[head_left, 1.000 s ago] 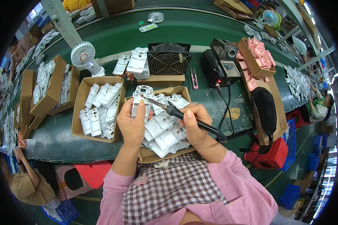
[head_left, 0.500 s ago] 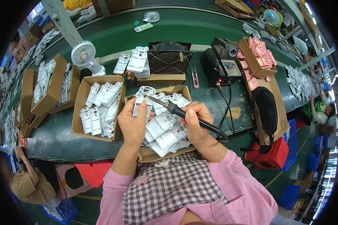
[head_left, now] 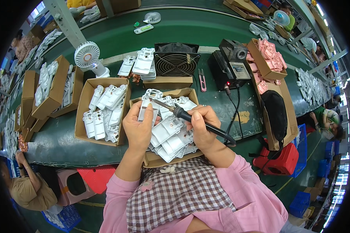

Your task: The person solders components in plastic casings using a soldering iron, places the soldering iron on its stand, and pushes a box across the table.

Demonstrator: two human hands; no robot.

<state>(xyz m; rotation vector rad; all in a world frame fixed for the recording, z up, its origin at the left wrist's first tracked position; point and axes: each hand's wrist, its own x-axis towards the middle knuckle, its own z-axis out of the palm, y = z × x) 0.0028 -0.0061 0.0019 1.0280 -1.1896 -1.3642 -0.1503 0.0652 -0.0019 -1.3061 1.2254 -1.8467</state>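
Observation:
My left hand is closed on a white plastic housing, held upright above the near cardboard box. In my right hand is a soldering iron with a black handle, gripped like a pen. Its metal tip reaches left to the upper part of the housing; whether it touches is too small to tell. Beneath both hands, the near box holds several white housings. Left of my left hand stands another cardboard box with more white housings.
Behind the near box stand a black fan and stacked white housings. Pink-handled snips lie beside a black soldering station, whose cable hangs at right. A small white fan stands back left; pink parts fill a box at right.
My hands and the soldering iron stay almost in place. On the far belt, the small fan parts have shifted slightly to the left. A person at far right has moved.

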